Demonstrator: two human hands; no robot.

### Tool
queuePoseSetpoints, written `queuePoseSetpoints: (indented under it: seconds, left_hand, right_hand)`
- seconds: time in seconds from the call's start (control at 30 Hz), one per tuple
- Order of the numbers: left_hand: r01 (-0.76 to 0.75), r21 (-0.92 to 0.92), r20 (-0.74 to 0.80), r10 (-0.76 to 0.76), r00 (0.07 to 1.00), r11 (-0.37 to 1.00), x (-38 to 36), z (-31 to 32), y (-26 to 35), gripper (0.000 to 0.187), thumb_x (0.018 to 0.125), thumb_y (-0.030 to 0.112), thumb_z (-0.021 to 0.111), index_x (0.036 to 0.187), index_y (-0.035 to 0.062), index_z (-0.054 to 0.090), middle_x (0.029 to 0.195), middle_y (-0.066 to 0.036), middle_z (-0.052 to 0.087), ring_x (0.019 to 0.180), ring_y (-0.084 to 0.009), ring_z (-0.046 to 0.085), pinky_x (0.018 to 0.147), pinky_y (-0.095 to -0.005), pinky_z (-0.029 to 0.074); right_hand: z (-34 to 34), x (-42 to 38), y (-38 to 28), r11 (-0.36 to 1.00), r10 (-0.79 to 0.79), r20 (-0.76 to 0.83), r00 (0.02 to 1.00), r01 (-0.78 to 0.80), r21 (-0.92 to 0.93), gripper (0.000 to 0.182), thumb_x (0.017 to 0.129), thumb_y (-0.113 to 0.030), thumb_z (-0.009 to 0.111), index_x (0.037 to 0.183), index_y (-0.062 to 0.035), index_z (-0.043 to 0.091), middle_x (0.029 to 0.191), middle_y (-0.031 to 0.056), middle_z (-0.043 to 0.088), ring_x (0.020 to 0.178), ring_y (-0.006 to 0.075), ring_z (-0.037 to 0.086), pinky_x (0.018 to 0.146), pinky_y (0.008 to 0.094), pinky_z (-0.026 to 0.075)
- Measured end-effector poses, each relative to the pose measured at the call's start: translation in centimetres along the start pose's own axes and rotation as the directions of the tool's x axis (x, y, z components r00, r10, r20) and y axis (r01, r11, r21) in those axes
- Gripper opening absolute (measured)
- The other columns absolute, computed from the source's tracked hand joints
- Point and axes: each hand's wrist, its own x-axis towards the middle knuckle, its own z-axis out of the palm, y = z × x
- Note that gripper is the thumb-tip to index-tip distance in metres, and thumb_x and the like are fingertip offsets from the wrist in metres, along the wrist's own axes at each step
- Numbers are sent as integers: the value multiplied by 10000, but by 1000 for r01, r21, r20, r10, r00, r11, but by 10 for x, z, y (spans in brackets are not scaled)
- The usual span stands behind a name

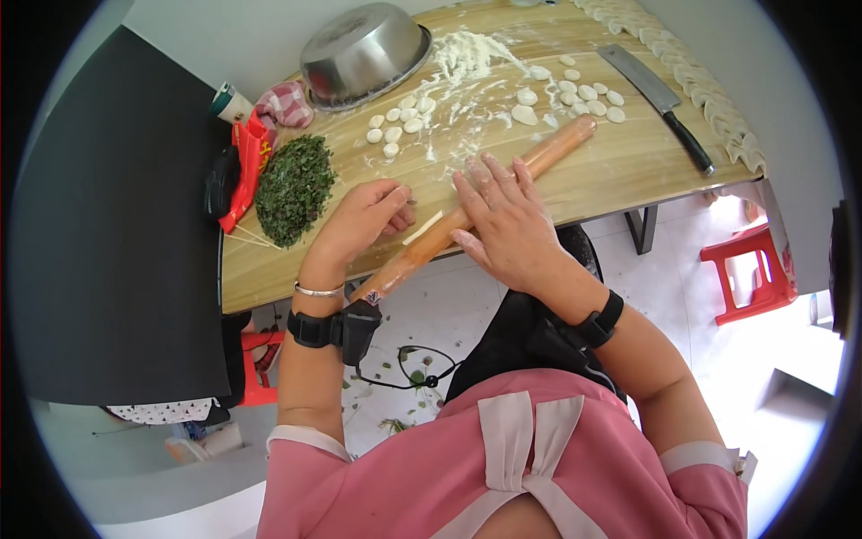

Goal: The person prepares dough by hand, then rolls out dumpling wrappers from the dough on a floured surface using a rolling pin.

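Note:
A long wooden rolling pin lies slanted across the table's front edge. My right hand rests flat on its middle, the floury fingers stretched out. To the left, my left hand is held beside the pin with its fingers curled; what they hold, if anything, is hidden. A thin pale strip shows along the pin between my hands. Beyond them are small dough rounds, one group on the left and another on the right, with loose flour behind.
An overturned metal bowl stands at the back left. Chopped greens, a red packet and a checked cloth lie at the left. A cleaver and a row of dumplings are at the right; a red stool stands beyond.

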Motion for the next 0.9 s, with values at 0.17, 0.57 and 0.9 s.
queuePoseSetpoints:
  seconds: [0.17, 0.57, 0.9]
  left_hand:
    - [-376, 59, 169, 362, 917, 925, 4, 7, -10, 310, 949, 83, 503, 1231, 5, 605, 1171, -70, 629, 1021, -133, 589, 915, -276, 478]
    - [-270, 82, 221, 247, 944, 959, -1, 5, -1, 227, 861, 57, 649, 1078, -1, 613, 959, -21, 607, 863, -107, 543, 793, -266, 480]
    - [-138, -62, 77, 143, 987, 988, -3, 2, -11, 146, 928, 151, 628, 946, 6, 621, 793, 16, 584, 729, -66, 539, 664, -219, 452]
  right_hand:
    - [0, -6, 0, 1000, -1, -17, 1000, 2, 24, 676, 948, -453, 515, 1438, 3, 420, 1451, 223, 437, 1406, 371, 333, 1186, 538, 157]
    - [3, -3, 1, 1000, 19, -10, 1000, -19, 2, 674, 942, -457, 521, 1435, -6, 430, 1440, 218, 453, 1407, 363, 335, 1186, 559, 139]
    - [2, -4, 0, 1000, 17, -17, 1000, -17, 16, 659, 949, -450, 513, 1432, -9, 432, 1420, 206, 472, 1401, 350, 346, 1188, 556, 135]
